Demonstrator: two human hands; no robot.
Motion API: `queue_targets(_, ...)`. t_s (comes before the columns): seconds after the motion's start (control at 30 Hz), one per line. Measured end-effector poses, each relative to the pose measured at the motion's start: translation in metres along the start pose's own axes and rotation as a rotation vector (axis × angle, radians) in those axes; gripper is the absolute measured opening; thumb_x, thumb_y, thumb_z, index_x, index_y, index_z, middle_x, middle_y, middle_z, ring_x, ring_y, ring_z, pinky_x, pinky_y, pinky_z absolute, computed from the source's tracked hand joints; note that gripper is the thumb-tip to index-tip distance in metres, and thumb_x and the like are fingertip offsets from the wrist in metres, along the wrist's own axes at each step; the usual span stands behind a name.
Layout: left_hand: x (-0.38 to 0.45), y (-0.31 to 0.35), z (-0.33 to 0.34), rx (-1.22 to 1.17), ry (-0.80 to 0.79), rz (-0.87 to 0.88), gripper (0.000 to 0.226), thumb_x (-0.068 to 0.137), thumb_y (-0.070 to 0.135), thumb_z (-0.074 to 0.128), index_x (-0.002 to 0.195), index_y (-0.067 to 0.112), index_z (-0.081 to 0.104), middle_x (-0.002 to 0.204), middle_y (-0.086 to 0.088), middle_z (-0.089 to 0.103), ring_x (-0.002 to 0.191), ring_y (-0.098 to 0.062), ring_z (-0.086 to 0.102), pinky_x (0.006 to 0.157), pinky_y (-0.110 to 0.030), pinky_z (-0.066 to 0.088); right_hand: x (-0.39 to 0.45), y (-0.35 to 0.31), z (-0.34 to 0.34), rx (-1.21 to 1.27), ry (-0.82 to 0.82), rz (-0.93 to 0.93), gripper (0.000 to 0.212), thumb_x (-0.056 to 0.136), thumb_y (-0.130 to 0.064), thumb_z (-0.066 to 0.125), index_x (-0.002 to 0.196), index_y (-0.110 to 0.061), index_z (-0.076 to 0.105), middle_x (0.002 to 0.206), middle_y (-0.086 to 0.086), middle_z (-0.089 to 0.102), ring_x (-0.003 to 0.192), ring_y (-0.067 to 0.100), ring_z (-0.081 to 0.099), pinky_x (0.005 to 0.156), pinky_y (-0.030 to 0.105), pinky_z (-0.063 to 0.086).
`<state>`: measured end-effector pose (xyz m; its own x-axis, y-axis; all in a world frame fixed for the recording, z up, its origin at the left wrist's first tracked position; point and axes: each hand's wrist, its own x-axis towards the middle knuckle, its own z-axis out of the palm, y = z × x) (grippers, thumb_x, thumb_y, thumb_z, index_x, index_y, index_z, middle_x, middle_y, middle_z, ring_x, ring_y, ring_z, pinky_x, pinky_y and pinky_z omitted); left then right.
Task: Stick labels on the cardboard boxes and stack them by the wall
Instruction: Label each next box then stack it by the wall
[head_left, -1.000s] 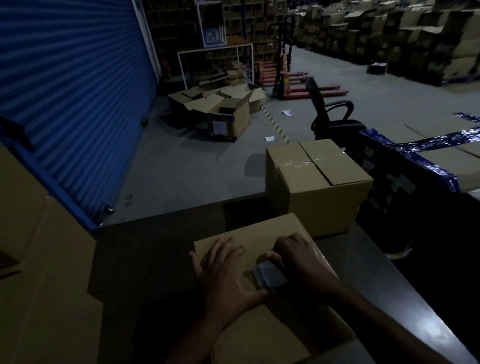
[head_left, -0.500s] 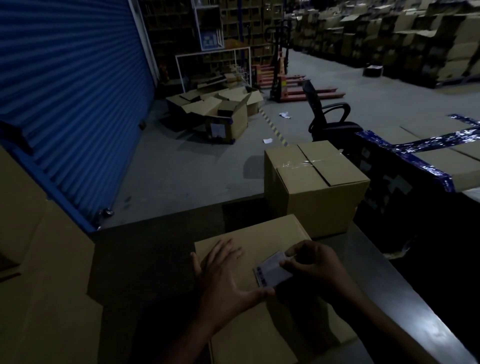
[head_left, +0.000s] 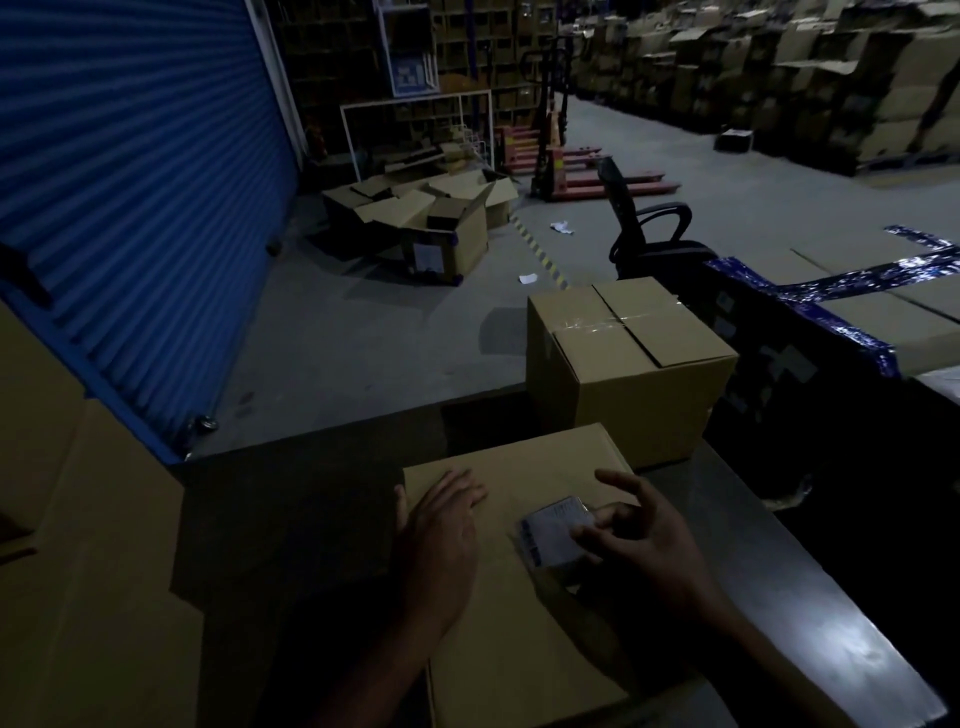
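A flat cardboard box (head_left: 519, 467) lies on the dark table (head_left: 291, 519) right in front of me. My left hand (head_left: 441, 530) rests flat on the box's left part, fingers together. A small white label (head_left: 553, 530) lies on the box's right part. My right hand (head_left: 639, 530) is over the label's right edge, thumb and fingertips touching it, the other fingers spread and raised. A second, taped cardboard box (head_left: 623, 364) stands upright on the table just behind.
Stacked cardboard (head_left: 78, 519) rises at my left beside a blue roller door (head_left: 130, 182). A dark pallet load with blue tape (head_left: 831, 322) stands to the right. On the floor beyond lie open boxes (head_left: 426, 218), an office chair (head_left: 649, 228) and a pallet jack (head_left: 571, 161).
My right hand slid right across the label, from covering its right side to its right edge. My left hand moved left, off the label, and lies flat on the box.
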<state>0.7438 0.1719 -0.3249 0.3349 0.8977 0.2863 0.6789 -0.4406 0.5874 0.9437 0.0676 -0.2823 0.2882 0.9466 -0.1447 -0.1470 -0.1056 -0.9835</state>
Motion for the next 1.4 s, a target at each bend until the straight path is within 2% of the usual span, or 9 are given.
queue_targets(0.13,0.006,-0.016,0.009,0.017,-0.032,0.037,0.044,0.099,0.033,0.027,0.122,0.036,0.064,0.139,0.025,0.047,0.135,0.015,0.026,0.123,-0.043,-0.007,-0.004,0.004,0.001,-0.001,-0.02,-0.044,0.072,0.07,-0.007,0.079,0.132,-0.021,0.047,0.088,0.016,0.069,0.081,0.031,0.068,0.076,0.044,0.056)
queue_targets(0.3,0.011,-0.009,0.003,0.037,-0.08,0.015,0.037,0.1,0.03,0.036,0.125,0.033,0.063,0.142,0.021,0.048,0.137,0.009,0.029,0.123,-0.042,-0.01,-0.016,-0.002,-0.003,0.008,0.074,-0.089,0.059,0.076,-0.007,0.073,0.127,-0.027,0.052,0.096,0.009,0.071,0.087,0.023,0.071,0.063,0.03,0.058)
queue_targets(0.43,0.018,-0.007,0.003,0.034,-0.052,0.024,0.035,0.101,0.022,0.039,0.123,0.032,0.066,0.14,0.019,0.052,0.138,0.002,0.037,0.122,-0.042,-0.01,-0.031,0.0,-0.024,0.043,0.15,-0.051,0.062,0.072,-0.013,0.077,0.124,-0.036,0.053,0.105,0.007,0.068,0.092,0.024,0.07,0.068,0.038,0.059)
queue_targets(0.63,0.018,-0.011,0.011,0.08,-0.023,0.12,0.048,0.089,0.032,0.028,0.112,0.028,0.071,0.13,0.006,0.064,0.129,-0.011,0.05,0.119,-0.061,0.006,-0.066,0.006,-0.039,0.19,0.309,-0.025,0.067,0.07,-0.004,0.076,0.127,-0.029,0.052,0.087,0.005,0.069,0.085,0.027,0.07,0.066,0.041,0.056)
queue_targets(0.8,0.01,0.026,0.007,0.139,-0.018,0.246,0.037,0.085,0.007,0.065,0.119,0.022,0.066,0.131,-0.003,0.061,0.129,-0.026,0.05,0.116,-0.054,0.022,-0.123,0.03,-0.066,0.427,0.566,-0.048,0.113,0.025,-0.03,0.099,0.127,-0.013,0.054,0.07,0.007,0.058,0.07,0.02,0.065,0.06,0.033,0.058)
queue_targets(0.97,-0.044,0.115,0.024,-0.145,-0.125,0.639,0.039,0.085,0.005,0.062,0.122,0.018,0.064,0.13,-0.002,0.06,0.124,-0.021,0.051,0.108,-0.044,0.038,-0.206,0.079,-0.104,0.566,0.89,0.036,0.109,0.022,-0.024,0.097,0.122,-0.005,0.057,0.082,0.014,0.062,0.069,0.022,0.058,0.048,0.022,0.049)
queue_targets(1.03,-0.078,0.151,0.039,-0.328,-0.22,0.786,0.034,0.086,0.009,0.06,0.119,0.017,0.067,0.124,0.001,0.063,0.119,-0.017,0.055,0.103,-0.034,0.042,-0.241,0.101,-0.111,0.656,1.002,0.076,0.101,0.025,-0.022,0.096,0.117,-0.004,0.059,0.094,0.019,0.066,0.08,0.028,0.061,0.052,0.023,0.051)
queue_targets(1.17,-0.15,0.194,0.082,-0.475,-0.618,0.889,0.026,0.089,0.023,0.054,0.111,0.027,0.068,0.108,0.012,0.066,0.102,-0.008,0.061,0.087,-0.023,0.047,-0.3,0.144,-0.124,0.753,1.156,0.198,0.028,0.081,0.008,0.058,0.107,0.0,0.063,0.089,0.015,0.07,0.069,0.023,0.066,0.048,0.022,0.053)
queue_targets(1.4,-0.234,0.195,0.178,-0.159,-1.086,0.84,0.024,0.085,0.031,0.056,0.107,0.033,0.067,0.106,0.018,0.067,0.104,-0.001,0.059,0.095,-0.023,0.044,-0.362,0.226,-0.163,0.789,1.356,0.42,0.012,0.084,0.006,0.061,0.094,0.001,0.058,0.066,0.013,0.062,0.054,0.02,0.059,0.044,0.021,0.05)
